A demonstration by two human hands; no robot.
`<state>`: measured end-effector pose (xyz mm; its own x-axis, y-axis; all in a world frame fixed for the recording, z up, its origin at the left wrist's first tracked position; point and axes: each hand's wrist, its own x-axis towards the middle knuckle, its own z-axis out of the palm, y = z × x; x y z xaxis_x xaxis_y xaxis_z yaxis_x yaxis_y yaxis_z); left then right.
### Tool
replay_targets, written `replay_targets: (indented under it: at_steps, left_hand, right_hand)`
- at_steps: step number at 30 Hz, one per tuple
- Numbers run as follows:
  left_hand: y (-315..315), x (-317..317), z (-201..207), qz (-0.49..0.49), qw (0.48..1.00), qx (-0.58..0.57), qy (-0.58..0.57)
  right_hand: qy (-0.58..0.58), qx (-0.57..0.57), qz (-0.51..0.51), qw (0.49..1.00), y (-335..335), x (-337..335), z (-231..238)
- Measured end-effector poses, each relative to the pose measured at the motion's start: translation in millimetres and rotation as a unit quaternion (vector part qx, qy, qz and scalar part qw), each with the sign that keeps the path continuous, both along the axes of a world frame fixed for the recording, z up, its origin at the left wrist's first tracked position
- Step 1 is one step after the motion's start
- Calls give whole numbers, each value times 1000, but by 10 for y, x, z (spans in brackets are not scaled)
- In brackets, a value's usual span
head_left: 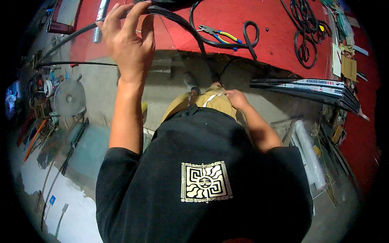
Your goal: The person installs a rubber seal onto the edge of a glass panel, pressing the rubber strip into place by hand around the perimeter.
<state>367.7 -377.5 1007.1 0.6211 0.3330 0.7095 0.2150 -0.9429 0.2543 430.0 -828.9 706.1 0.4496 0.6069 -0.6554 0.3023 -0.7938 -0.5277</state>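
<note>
My left hand (131,40) is raised over the near edge of the red-covered table, fingers bent round a long black flexible strip (184,24). From there one length slants down to the left, and another bends down toward my trousers (178,106). Lower down, my right hand (238,99) rests against the trouser leg with curled fingers; what they grip, if anything, is hidden. Pliers (221,35) with blue and yellow handles lie on the table, touching or close beside a looped part of the black strip.
The red table (231,18) carries a tangled black coil (304,28) at the right and a white ruler-like bar (99,20) at the left. Stacked dark flat panels (304,87) jut out at right. A round fan (69,97) stands left; wrapped rolls (310,154) lie lower right.
</note>
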Motion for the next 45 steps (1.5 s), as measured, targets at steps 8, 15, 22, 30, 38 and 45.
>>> replay_targets:
  at_steps: [8, 15, 22, 30, 38, 45]
  left_hand:
    - [1, 1, -43, 0, 1000, -5, -16]
    - [25, -8, -30, 3, 1000, -13, -14]
    - [9, 11, -36, 14, 1000, 11, -11]
    - [-31, -6, -64, 32, 999, 0, -11]
    - [11, -4, -47, 5, 1000, -12, -11]
    - [-63, 4, 41, 23, 999, -21, -11]
  right_hand:
    - [-335, 244, -176, 893, 942, 526, 774]
    - [-398, 126, -222, 881, 1136, 1322, 865]
    - [-295, 83, -261, 915, 962, 1486, 787]
    - [-184, 103, -399, 892, 194, 855, 1105]
    - [103, 31, -428, 898, -171, 181, 282]
    - [163, -29, -326, 931, 169, 169, -144]
